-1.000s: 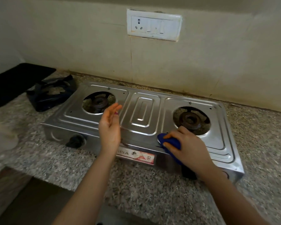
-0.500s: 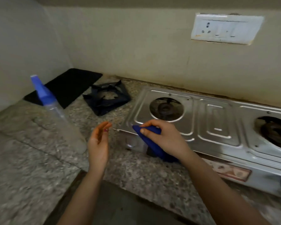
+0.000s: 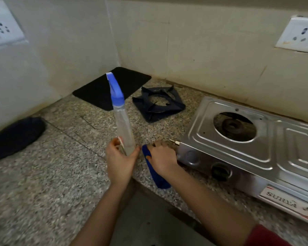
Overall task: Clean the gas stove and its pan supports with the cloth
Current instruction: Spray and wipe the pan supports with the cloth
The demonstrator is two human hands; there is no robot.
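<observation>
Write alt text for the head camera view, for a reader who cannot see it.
At a granite counter, a person's left hand grips a spray bottle near its base while the right hand holds a blue cloth by the left end of a steel stove. A dark pan support lies on the counter beside the stove.

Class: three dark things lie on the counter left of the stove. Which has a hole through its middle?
The pan support, closest to the stove: granite counter shows through its ring. The corner mat and the round thing far left show no hole.
</observation>
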